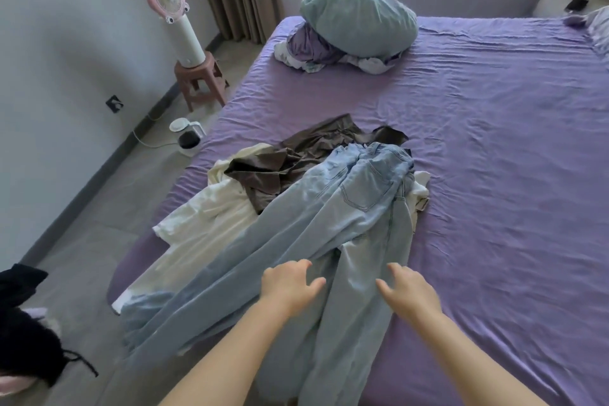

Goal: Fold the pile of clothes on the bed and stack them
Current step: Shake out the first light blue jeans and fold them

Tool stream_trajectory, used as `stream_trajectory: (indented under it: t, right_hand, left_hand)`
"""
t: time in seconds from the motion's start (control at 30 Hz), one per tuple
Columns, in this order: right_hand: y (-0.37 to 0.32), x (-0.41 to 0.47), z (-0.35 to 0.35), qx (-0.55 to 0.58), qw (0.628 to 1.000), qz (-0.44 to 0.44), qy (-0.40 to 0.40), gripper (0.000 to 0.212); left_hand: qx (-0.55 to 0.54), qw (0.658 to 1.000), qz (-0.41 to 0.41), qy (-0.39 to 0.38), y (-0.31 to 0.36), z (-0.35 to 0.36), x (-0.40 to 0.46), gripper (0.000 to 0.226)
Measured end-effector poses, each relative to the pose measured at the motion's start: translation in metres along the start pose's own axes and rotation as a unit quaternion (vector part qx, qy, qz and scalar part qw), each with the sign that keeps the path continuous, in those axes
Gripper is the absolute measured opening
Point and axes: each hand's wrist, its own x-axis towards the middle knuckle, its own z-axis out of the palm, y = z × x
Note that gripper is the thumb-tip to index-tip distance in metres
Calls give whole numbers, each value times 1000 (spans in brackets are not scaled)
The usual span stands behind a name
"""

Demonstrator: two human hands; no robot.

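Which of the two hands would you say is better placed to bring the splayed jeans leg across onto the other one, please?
Probably the left hand. It hovers open beside the leg of the light blue jeans that angles off toward the bed's left edge. The right hand, also open, sits over the straighter leg, so it could steady that one.

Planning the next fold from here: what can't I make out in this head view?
- Jeans: leg hems run off the bottom edge.
- White shirt: mostly covered by jeans and brown garment; shape unclear.
- Left hand, right hand: spread over the jeans; touching or hovering, cannot tell.
- Clothes under the pillow: count hidden.
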Motion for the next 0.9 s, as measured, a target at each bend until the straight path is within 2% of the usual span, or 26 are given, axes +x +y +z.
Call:
stream_trajectory:
  t: [0.23, 0.43, 0.9]
  right_hand:
    - [-52, 51, -9, 37, 996, 78, 31, 50]
    - [-83, 83, -21, 48, 992, 101, 53, 47]
    - [-91, 207, -84, 22, 992, 97, 75, 54]
  left_hand:
    - [21, 996, 89, 10, -27, -61, 101, 52]
    - [54, 990, 131, 3, -38, -91, 168, 50]
    - [52, 982, 177, 29, 18, -130, 273, 53]
